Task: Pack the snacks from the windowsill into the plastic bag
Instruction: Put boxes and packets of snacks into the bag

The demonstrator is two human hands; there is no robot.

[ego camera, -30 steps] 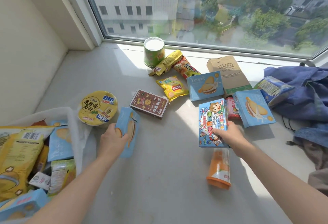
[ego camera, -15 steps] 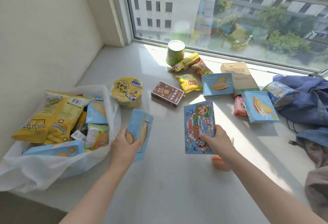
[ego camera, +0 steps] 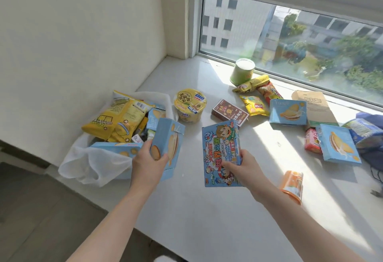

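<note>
Both hands hold boxes: my left hand (ego camera: 148,164) clasps a light-blue sandwich-biscuit box (ego camera: 172,137) just right of the plastic bag (ego camera: 83,164), my right hand (ego camera: 242,167) pinches a cartoon-printed snack box (ego camera: 219,147) farther right. I should slide them in edgewise, left first.

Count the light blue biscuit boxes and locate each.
5. One box in the left hand; two in the plastic bag, front and back; two on the windowsill, farther and nearer. Bag may hide more.
</note>
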